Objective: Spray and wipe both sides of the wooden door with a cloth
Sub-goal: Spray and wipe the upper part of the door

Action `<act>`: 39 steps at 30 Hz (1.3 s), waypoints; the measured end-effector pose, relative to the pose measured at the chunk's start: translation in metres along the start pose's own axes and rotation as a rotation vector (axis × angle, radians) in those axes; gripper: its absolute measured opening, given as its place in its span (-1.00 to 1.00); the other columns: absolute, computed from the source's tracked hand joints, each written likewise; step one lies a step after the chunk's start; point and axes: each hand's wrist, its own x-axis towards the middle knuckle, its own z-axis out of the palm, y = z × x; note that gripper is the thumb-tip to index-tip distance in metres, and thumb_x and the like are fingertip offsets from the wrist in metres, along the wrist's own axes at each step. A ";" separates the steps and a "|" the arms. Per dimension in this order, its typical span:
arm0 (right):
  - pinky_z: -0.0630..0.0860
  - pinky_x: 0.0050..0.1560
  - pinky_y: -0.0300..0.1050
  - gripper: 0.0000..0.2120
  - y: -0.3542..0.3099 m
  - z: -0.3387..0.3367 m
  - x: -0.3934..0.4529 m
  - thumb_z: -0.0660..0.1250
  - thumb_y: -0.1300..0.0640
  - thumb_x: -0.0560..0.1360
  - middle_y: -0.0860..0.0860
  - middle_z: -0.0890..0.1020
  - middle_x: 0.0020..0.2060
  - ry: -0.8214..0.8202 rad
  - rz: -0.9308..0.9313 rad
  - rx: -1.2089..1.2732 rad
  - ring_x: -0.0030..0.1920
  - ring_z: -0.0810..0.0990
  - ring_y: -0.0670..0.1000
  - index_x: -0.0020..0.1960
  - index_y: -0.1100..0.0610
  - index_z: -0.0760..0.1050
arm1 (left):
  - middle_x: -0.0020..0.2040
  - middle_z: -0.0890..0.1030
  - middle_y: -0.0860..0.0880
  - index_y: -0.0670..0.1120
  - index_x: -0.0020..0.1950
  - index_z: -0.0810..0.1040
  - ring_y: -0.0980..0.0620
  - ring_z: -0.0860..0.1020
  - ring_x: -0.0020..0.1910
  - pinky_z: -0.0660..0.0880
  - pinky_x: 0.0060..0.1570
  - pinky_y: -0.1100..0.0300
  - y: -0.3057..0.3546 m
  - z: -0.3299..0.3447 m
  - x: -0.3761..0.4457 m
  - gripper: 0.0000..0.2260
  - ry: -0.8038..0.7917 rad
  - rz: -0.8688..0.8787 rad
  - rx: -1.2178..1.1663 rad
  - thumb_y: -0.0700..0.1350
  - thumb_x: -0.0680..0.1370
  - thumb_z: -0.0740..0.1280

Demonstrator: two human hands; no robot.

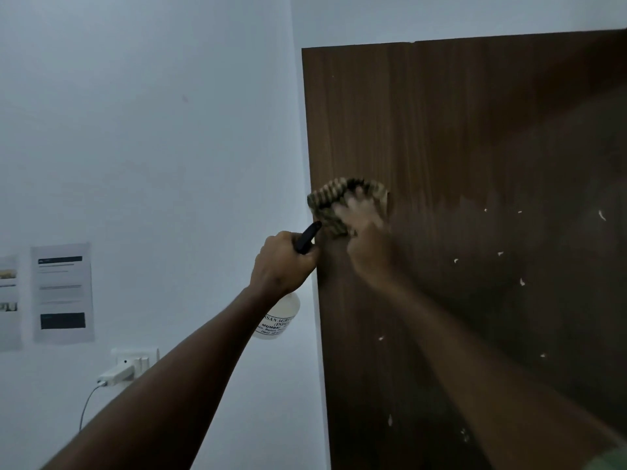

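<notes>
Door-wiping is the step in hand, I'd say — going left to right, the left hand [281,262] is wrapped around the black trigger head of the spray bottle [279,318], held just off the door's free edge in front of the white wall [152,130]. The right hand [359,215] presses a striped cloth [330,201] flat against the wooden door [475,164] near that same edge, blurred, so I can't tell how the fingers lie. Next move probably calls for carrying the cloth rightward across the speckled patch — the other side isn't visible from here.
</notes>
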 end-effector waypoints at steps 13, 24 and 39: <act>0.38 0.48 0.17 -0.52 -0.024 0.031 0.011 0.22 0.37 0.55 0.06 0.48 0.48 0.060 -0.005 -0.083 0.57 0.30 0.19 0.40 0.06 0.57 | -0.50 0.33 -0.04 -0.14 -0.37 0.30 -0.04 0.29 -0.47 0.32 -0.42 -0.05 0.006 0.005 -0.007 -0.66 0.099 -0.046 -0.262 0.05 0.45 0.29; 0.31 0.53 0.10 -0.35 -0.002 0.009 -0.015 0.18 0.54 0.37 0.11 0.51 0.46 0.018 0.070 -0.014 0.55 0.35 0.17 0.36 0.16 0.60 | -0.41 0.51 -0.10 -0.28 -0.26 0.52 -0.07 0.43 -0.48 0.46 -0.40 0.02 0.015 -0.005 -0.007 -0.65 -0.032 -0.074 -0.286 0.02 0.47 0.35; 0.16 0.57 -0.04 -0.37 0.022 -0.019 0.008 0.22 0.56 0.43 0.07 0.46 0.49 0.051 0.173 -0.035 0.59 0.27 0.12 0.40 0.13 0.57 | -0.31 0.59 -0.11 -0.15 -0.17 0.58 -0.06 0.50 -0.38 0.45 -0.34 0.07 0.042 0.016 0.006 -0.73 -0.119 -0.055 -0.349 0.01 0.63 0.37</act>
